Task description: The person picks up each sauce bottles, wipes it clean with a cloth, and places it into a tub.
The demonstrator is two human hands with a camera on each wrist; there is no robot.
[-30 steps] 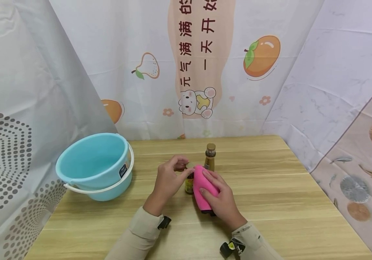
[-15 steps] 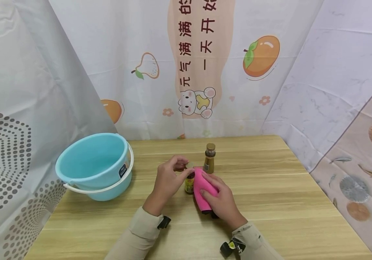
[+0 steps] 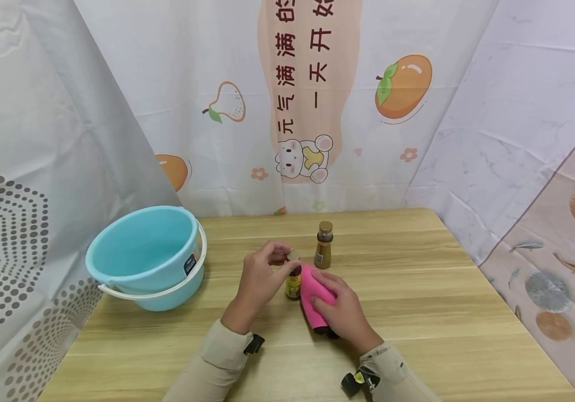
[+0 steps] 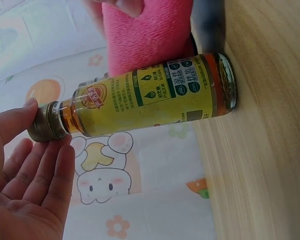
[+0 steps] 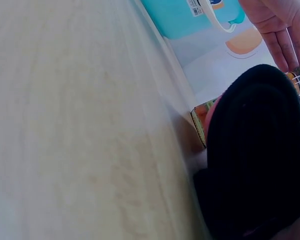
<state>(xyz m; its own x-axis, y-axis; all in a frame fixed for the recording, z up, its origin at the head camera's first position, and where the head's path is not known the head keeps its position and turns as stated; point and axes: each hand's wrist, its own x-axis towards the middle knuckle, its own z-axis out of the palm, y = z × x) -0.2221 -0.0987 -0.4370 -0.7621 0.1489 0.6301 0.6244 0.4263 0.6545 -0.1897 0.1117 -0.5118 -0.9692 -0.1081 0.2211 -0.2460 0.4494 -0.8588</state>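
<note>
My left hand (image 3: pixel 262 274) pinches the gold cap of a small glass oil bottle (image 4: pixel 150 95) between thumb and fingers. The bottle stands upright on the table and wears a yellow label. In my right hand (image 3: pixel 344 304) is a folded, fuzzy pink cloth (image 3: pixel 314 293) with a black end, held against the bottle's right side. That black end (image 5: pixel 255 150) fills much of the right wrist view and hides most of the bottle there. Behind the cloth, a second bottle (image 3: pixel 324 248) with a gold cap stands upright.
A light blue bucket (image 3: pixel 142 285) with a white handle stands on the left of the wooden table (image 3: pixel 418 290). Printed curtains (image 3: pixel 182 111) hang behind the table and along both sides.
The pink cloth and my right hand have slid slightly down the side of the bottle, showing more of the rear bottle. My left hand stays at the cap.
</note>
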